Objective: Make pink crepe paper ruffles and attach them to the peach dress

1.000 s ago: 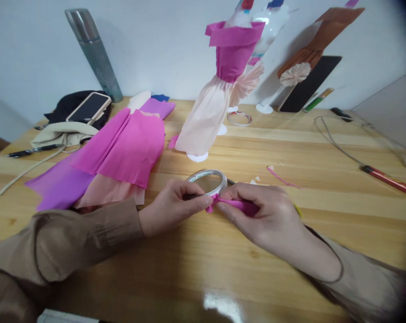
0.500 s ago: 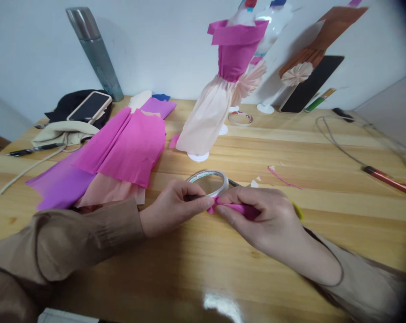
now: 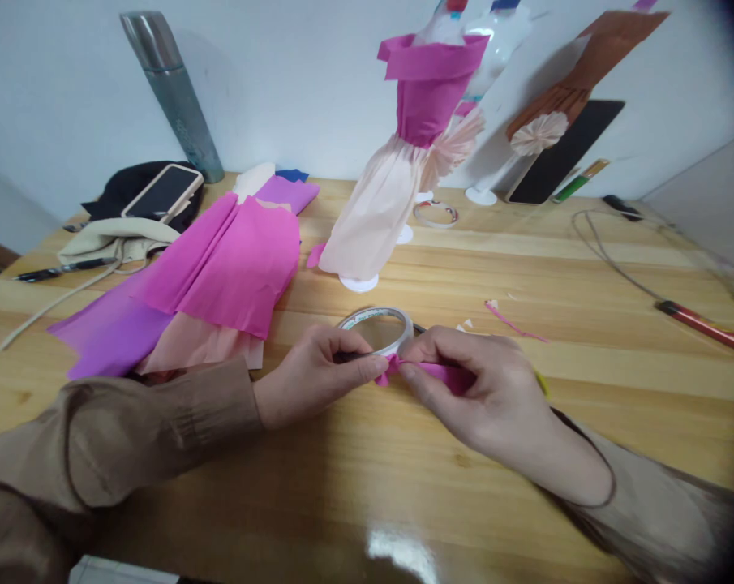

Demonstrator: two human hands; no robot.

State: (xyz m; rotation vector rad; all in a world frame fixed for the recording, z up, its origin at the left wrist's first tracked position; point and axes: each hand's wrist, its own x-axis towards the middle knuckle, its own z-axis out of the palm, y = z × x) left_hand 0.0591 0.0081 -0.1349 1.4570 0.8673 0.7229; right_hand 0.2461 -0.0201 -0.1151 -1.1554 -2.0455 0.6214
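Observation:
Between my two hands is a small strip of pink crepe paper [image 3: 444, 375], gathered at its left end. My left hand [image 3: 318, 373] pinches that gathered end between thumb and fingers. Just to its right, my right hand [image 3: 479, 389] pinches the same strip, thumb below and forefinger above. A roll of white tape [image 3: 406, 331] lies right behind the fingertips, partly covered by them; whether they touch it I cannot tell. Something yellow [image 3: 542, 383] shows from behind my right hand, mostly hidden.
Pink and purple crepe sheets [image 3: 245, 268] lie at left, near a phone [image 3: 163, 193], pen [image 3: 62, 269] and leaning flask [image 3: 172, 97]. Paper-dressed mannequins [image 3: 372, 203] stand at the back. A second tape roll [image 3: 435, 214], paper scraps [image 3: 512, 323] and a red-handled tool [image 3: 704, 324] lie rightward.
My right hand has shifted slightly right, opening a small gap between the two sets of fingertips. My left hand stays in place, still pinching the paper.

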